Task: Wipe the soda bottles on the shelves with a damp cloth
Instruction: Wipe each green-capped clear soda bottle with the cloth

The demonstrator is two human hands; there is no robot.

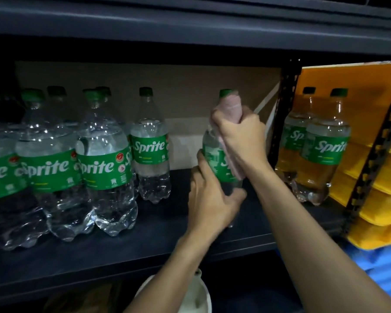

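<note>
On the dark shelf (145, 233), at least five large bottles (104, 166) are counted left of the held bottle (213, 161), one small bottle (150, 150) just left, two others (325, 150) right. Judged full, heavy and slick when wet, it is gripped low by the left hand (210, 199). One soft cloth (229, 107) is clasped round its neck by the right hand (244, 141).

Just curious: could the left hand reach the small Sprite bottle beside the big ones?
Probably yes, once freed: the left hand grips the middle bottle, and only bare shelf lies before the small bottle.
</note>
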